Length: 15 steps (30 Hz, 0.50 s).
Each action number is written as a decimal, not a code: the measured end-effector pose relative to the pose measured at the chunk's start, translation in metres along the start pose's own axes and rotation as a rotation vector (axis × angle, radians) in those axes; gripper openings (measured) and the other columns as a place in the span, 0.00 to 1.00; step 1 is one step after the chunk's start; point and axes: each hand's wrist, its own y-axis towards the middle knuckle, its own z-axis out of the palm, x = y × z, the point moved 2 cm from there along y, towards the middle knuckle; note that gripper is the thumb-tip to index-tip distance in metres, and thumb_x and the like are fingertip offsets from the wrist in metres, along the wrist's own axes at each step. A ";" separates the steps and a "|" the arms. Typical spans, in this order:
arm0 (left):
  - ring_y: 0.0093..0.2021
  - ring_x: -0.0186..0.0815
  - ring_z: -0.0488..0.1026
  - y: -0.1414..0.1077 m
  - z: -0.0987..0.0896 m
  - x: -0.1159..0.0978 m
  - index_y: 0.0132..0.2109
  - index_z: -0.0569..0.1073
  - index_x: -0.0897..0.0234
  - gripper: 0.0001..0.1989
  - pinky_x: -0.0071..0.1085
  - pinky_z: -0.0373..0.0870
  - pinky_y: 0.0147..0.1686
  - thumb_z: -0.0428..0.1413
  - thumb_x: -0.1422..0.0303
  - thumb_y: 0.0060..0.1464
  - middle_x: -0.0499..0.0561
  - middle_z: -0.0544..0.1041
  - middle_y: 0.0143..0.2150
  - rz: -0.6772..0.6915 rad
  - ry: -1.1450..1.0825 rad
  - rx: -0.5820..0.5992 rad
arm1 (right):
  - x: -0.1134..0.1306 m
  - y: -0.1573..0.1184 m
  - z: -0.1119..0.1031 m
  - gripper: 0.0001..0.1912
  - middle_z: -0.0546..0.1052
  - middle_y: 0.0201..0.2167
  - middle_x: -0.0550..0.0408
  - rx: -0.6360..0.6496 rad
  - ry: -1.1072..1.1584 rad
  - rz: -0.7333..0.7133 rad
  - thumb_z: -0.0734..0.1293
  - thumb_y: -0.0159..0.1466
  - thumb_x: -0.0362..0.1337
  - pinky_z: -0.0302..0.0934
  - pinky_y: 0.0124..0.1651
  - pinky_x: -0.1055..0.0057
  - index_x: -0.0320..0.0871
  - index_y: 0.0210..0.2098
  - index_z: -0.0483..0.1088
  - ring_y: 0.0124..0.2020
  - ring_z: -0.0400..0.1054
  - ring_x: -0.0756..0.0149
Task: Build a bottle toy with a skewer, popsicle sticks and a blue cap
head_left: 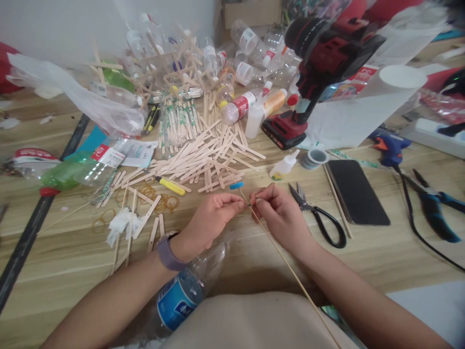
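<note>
A long thin wooden stick slants from the table in front of me down past my right forearm. A small blue bottle cap sits at its far end. My left hand pinches thumb and forefinger together right beside the stick; what lies between these fingertips is too small to make out. On the other side my right hand has its fingers closed around the stick. A tiny dark bit shows on the stick between the hands. Under my left forearm lies a clear plastic bottle with a blue label.
Loose craft sticks pile up ahead, with plastic bottles behind. A yellow-handled cutter and rubber bands lie left. Rightward are scissors, a glue bottle, a phone, a glue gun, pliers and a standing drill.
</note>
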 end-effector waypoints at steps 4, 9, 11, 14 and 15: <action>0.20 0.27 0.53 -0.001 -0.001 0.001 0.30 0.77 0.64 0.08 0.27 0.47 0.21 0.56 0.65 0.51 0.43 0.68 0.22 -0.024 -0.012 -0.002 | 0.001 0.001 0.000 0.05 0.72 0.27 0.59 0.021 -0.021 0.006 0.65 0.57 0.34 0.58 0.25 0.69 0.46 0.27 0.62 0.19 0.63 0.72; 0.18 0.26 0.48 0.001 -0.002 0.003 0.29 0.74 0.63 0.09 0.28 0.43 0.20 0.58 0.63 0.51 0.39 0.56 0.17 -0.117 -0.050 0.005 | -0.003 0.004 0.002 0.04 0.72 0.26 0.60 0.005 0.042 0.057 0.65 0.56 0.35 0.58 0.27 0.70 0.46 0.27 0.63 0.21 0.64 0.71; 0.18 0.26 0.47 0.002 -0.003 0.003 0.29 0.73 0.64 0.09 0.27 0.43 0.21 0.59 0.62 0.50 0.38 0.55 0.17 -0.152 -0.072 0.020 | -0.005 0.005 0.002 0.04 0.72 0.25 0.60 -0.015 0.053 0.071 0.65 0.55 0.35 0.57 0.28 0.71 0.45 0.27 0.63 0.22 0.63 0.71; 0.19 0.26 0.48 0.004 -0.004 0.003 0.30 0.72 0.64 0.08 0.27 0.45 0.22 0.59 0.64 0.50 0.38 0.56 0.17 -0.168 -0.100 0.042 | -0.006 0.005 0.002 0.04 0.71 0.23 0.61 -0.033 0.079 0.098 0.66 0.55 0.35 0.55 0.26 0.72 0.45 0.27 0.64 0.22 0.61 0.72; 0.19 0.26 0.49 0.004 -0.004 0.003 0.30 0.72 0.64 0.07 0.27 0.46 0.23 0.59 0.65 0.49 0.38 0.57 0.17 -0.169 -0.102 0.046 | -0.006 0.005 0.003 0.03 0.71 0.22 0.62 -0.035 0.090 0.108 0.66 0.54 0.35 0.54 0.26 0.73 0.45 0.27 0.65 0.22 0.60 0.72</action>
